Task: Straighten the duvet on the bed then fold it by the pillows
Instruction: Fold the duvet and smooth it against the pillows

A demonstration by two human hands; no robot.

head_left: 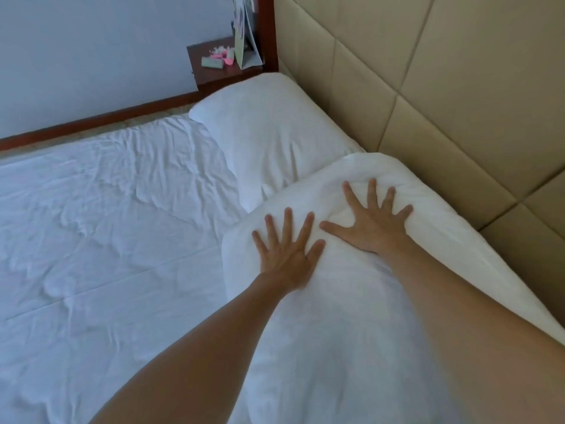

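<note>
White duvet (351, 301), folded into a thick puffy band, lies along the headboard side from 5 o'clock toward centre, overlapping the near end of a white pillow (269, 133) at 12 o'clock.

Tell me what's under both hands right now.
Both the left hand and right hand press flat, fingers spread, on the folded duvet beside the pillow. Whatever lies beneath the duvet is covered.

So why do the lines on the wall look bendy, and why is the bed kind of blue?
In the head view, the wide-angle lens bends the headboard seams; soft daylight tints the sheet bluish; the things on the nightstand look blurry; both the left hand and the right hand look fairly sharp on the duvet.
</note>
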